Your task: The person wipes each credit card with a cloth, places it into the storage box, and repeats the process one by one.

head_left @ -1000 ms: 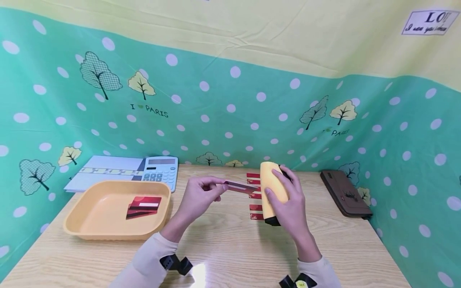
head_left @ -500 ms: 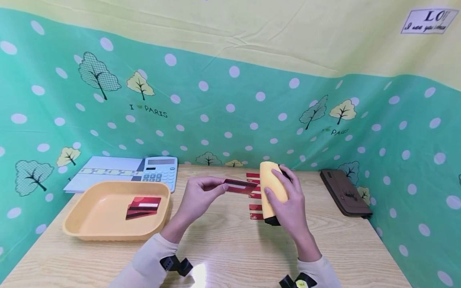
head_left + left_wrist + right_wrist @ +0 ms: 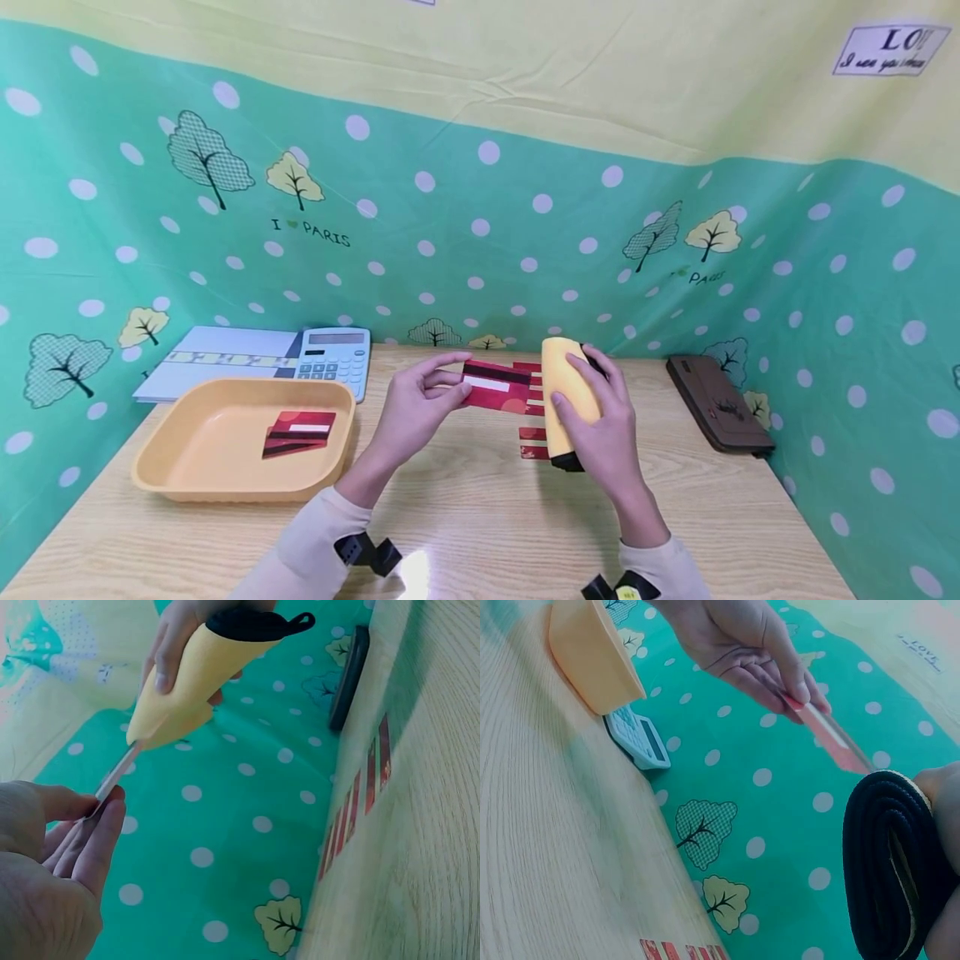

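Observation:
Between thumb and fingers, my left hand [image 3: 411, 408] pinches a red bank card [image 3: 497, 387]. The card's back faces the head camera, with a black stripe and a white strip showing. Its far end sits right beside a yellow soft case [image 3: 566, 392] that my right hand [image 3: 611, 425] grips, thumb on the near side and fingers over the top. In the right wrist view the case's end shows dark folded layers [image 3: 889, 862]; a black loop [image 3: 302, 622] sticks out in the left wrist view. Behind the case, several red strips [image 3: 533, 451] lie on the table, partly hidden.
On the left stands a yellow-orange tray [image 3: 225, 483] with red cards [image 3: 300, 431] lying in it. Behind it are a light blue calculator [image 3: 333, 358] and a pale folder [image 3: 225, 342]. A brown zip wallet [image 3: 720, 404] lies at the right. A patterned curtain [image 3: 480, 275] hangs behind the table.
My left hand has turned the card from nearly edge-on to showing its back, and the fingers have spread slightly. My right hand and the yellow case stay where they were.

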`<state>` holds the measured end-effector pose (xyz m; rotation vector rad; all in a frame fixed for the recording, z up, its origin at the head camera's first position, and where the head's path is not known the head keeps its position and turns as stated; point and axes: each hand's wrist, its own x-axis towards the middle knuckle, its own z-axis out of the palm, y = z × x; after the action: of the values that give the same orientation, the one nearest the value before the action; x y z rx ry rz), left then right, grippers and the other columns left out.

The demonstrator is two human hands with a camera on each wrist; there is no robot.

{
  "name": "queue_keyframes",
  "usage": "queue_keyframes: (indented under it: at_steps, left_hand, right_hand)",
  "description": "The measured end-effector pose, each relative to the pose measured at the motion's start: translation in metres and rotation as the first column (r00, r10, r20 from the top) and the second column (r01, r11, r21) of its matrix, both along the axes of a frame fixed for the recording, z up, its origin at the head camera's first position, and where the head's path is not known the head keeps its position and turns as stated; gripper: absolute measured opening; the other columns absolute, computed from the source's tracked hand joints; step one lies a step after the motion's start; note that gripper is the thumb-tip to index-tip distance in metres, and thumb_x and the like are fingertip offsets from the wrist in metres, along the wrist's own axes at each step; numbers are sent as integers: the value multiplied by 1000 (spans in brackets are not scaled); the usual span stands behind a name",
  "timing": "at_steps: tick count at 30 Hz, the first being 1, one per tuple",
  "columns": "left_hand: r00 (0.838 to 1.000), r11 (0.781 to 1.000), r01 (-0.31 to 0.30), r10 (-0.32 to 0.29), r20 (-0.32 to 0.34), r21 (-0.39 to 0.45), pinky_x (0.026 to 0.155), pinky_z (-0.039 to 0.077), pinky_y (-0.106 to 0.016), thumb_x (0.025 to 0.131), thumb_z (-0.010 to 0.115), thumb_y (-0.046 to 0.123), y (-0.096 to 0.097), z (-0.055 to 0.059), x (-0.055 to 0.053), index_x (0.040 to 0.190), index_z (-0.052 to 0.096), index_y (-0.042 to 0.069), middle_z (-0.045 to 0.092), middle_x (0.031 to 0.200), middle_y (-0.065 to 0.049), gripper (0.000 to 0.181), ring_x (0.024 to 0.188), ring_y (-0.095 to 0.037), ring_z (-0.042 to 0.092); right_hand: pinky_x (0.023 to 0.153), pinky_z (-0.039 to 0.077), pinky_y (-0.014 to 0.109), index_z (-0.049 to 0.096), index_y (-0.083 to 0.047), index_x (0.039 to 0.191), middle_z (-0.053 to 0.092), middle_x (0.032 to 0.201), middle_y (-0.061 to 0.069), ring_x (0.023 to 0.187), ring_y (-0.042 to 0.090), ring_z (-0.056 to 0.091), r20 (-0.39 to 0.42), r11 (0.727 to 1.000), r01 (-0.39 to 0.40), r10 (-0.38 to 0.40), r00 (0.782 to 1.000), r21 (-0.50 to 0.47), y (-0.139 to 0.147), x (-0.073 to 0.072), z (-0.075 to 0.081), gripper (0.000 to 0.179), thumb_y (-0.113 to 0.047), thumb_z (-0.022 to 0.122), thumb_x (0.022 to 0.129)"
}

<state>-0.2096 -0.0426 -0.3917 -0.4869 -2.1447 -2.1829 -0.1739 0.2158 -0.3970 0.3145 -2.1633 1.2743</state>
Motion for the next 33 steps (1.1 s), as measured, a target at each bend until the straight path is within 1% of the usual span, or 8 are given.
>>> queue_keyframes:
  at_steps: [6, 11, 14, 19, 23, 28, 33]
  left_hand:
    - [1000, 1000, -18, 18, 10, 4, 81, 67, -30, 93, 72, -1, 1, -1, -1, 131, 66, 6, 76, 108, -26, 40, 95, -34, 79]
    - [998, 999, -47, 46, 40, 17, 82, 67, -31, 93, 71, -2, 3, -3, -2, 130, 65, 7, 76, 108, -26, 38, 96, -34, 78]
    - [997, 998, -57, 55, 57, 27, 82, 67, -31, 93, 70, -3, 4, -4, -3, 130, 64, 6, 76, 109, -26, 38, 97, -34, 78]
    - [997, 996, -32, 27, 73, 79, 84, 66, -36, 95, 65, -6, 7, -5, -3, 131, 61, 3, 74, 112, -29, 38, 99, -34, 78]
    - [997, 993, -5, -4, 82, 115, 86, 66, -38, 96, 62, -8, 8, -5, -2, 131, 61, 3, 73, 114, -30, 37, 100, -33, 77]
    - [995, 989, 22, -37, 97, 145, 87, 66, -38, 96, 61, -11, 9, -4, -1, 134, 60, 1, 71, 115, -33, 40, 102, -33, 77]
    - [993, 988, 33, -49, 104, 153, 87, 66, -38, 96, 60, -12, 11, -4, 1, 134, 59, 0, 71, 114, -33, 40, 102, -35, 76]
  right_hand:
    - [85, 50, 5, 66, -20, 138, 48, 156, 4, 132, 21, 52, -23, 1000, -12, 12, 1000, -2, -3, 3, 3, 54, -4, 80, 89]
    - [86, 50, 5, 67, -17, 138, 48, 155, 6, 138, 25, 49, -43, 1000, -25, 25, 999, 12, -9, 6, 5, 54, -2, 80, 88]
    - [87, 50, 5, 66, -16, 138, 48, 155, 6, 138, 26, 49, -37, 999, -32, 33, 999, 28, -13, 7, 4, 53, -3, 80, 88]
    - [92, 48, 4, 67, -17, 137, 49, 155, 7, 136, 27, 53, -37, 997, -48, 50, 998, 58, -18, 6, -1, 53, -3, 80, 88]
    - [97, 46, 3, 67, -19, 137, 51, 153, 9, 136, 29, 54, -69, 996, -52, 57, 996, 74, -22, 4, -7, 56, -1, 81, 86]
    - [100, 44, 2, 67, -17, 137, 53, 152, 13, 135, 33, 56, -106, 994, -58, 68, 992, 93, -26, 4, -10, 57, 1, 81, 85]
    - [104, 43, 3, 67, -16, 137, 53, 151, 14, 135, 33, 56, -122, 991, -76, 89, 989, 107, -30, 4, -12, 57, 2, 82, 84]
